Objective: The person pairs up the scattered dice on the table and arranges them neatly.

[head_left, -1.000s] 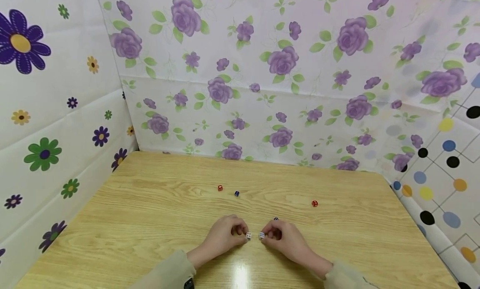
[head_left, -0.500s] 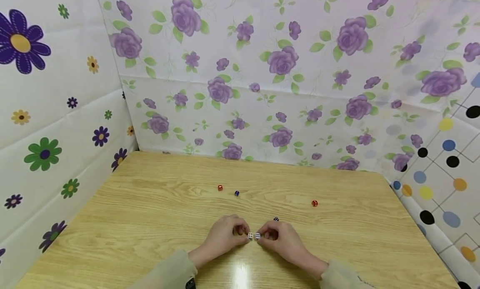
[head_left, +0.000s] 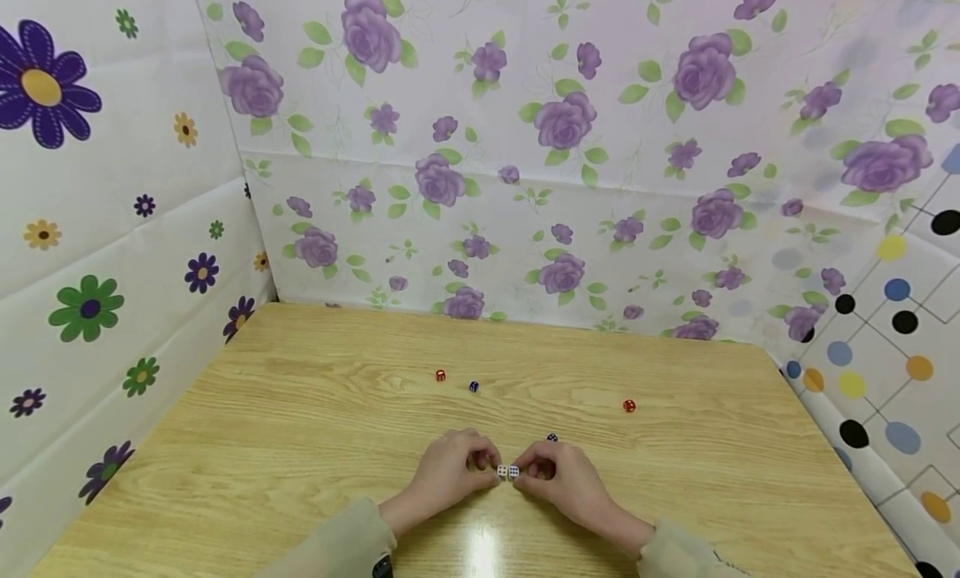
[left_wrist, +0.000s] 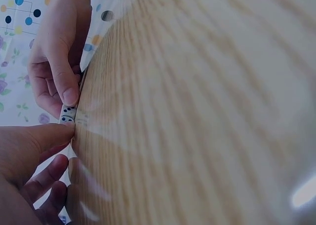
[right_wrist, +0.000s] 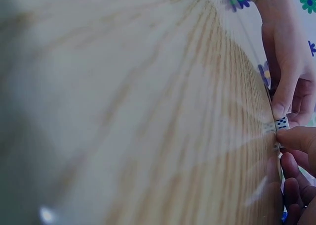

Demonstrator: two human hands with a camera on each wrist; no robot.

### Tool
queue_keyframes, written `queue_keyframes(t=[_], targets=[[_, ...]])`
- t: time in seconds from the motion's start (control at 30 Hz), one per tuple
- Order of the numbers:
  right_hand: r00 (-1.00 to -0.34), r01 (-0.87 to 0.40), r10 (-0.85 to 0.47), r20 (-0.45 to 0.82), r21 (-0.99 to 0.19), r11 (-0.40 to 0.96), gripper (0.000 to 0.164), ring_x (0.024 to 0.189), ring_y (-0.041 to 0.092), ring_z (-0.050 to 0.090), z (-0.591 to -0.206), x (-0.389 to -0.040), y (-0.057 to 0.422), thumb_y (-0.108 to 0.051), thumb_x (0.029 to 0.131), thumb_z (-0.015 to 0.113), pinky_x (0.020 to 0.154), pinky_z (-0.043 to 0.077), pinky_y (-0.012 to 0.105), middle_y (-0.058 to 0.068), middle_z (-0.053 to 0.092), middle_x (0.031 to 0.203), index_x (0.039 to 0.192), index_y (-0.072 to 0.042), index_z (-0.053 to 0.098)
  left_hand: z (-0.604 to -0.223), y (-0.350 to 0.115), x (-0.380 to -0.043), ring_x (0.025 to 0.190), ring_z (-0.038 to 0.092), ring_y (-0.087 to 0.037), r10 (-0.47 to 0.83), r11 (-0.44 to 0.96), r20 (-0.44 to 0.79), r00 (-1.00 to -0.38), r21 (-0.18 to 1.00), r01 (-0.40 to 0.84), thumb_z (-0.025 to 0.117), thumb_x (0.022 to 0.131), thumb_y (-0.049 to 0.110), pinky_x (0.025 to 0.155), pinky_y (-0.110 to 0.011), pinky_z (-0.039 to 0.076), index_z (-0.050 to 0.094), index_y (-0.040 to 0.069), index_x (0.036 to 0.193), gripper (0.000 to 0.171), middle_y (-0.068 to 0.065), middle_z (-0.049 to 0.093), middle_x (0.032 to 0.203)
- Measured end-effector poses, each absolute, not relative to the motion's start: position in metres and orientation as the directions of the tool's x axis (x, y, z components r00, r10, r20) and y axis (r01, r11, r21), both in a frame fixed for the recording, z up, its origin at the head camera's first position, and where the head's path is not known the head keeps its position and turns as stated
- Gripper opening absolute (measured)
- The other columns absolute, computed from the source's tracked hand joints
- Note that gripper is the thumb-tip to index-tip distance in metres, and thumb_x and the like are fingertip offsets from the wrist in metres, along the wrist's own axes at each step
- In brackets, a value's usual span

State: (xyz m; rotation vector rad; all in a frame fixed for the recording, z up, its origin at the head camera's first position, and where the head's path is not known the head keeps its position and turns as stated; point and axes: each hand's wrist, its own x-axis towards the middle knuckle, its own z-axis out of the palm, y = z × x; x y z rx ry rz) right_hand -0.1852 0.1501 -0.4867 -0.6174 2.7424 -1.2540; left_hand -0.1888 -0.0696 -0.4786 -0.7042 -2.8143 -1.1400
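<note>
My left hand (head_left: 452, 470) pinches a white die (head_left: 502, 471) between thumb and forefinger, low at the tabletop. Opposite it, my right hand (head_left: 567, 476) pinches a second white die (head_left: 513, 471) the same way. The two dice stand side by side, right up against each other between the fingertips. In the left wrist view, dark pips show on the left die (left_wrist: 66, 119), partly covered by the thumb. Just beyond the right hand's knuckles lies a dark blue die (head_left: 552, 438).
Farther back on the wooden table (head_left: 337, 378) lie a red die (head_left: 440, 376) and a blue die (head_left: 474, 386). Another red die (head_left: 629, 406) lies to the right. Patterned cloth walls (head_left: 510, 253) enclose the back and sides.
The white dice have come together: the right hand has slid its die leftward, the left hand its own slightly rightward. The red and blue dice have stayed put.
</note>
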Motion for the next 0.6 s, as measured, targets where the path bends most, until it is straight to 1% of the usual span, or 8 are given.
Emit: queue_keyframes(t=[0.6], targets=[[-0.918,-0.323,-0.385,0.093,-0.738,0.592,0.007,0.066,0.0,0.054,-0.4854,-0.1841,0.1489,-0.028,0.084,0.078,0.061,0.045,0.019,-0.012,0.065,0.077,0.09,-0.026,0.074,-0.4755,-0.0686,-0.1881,0.071,0.05,-0.009,0.401,0.646,0.185,-0.897,0.637,0.42,0.083,0.077,0.022,0.065,-0.021,0.032,0.072,0.022,0.084,0.013,0.006,0.062,0.077]])
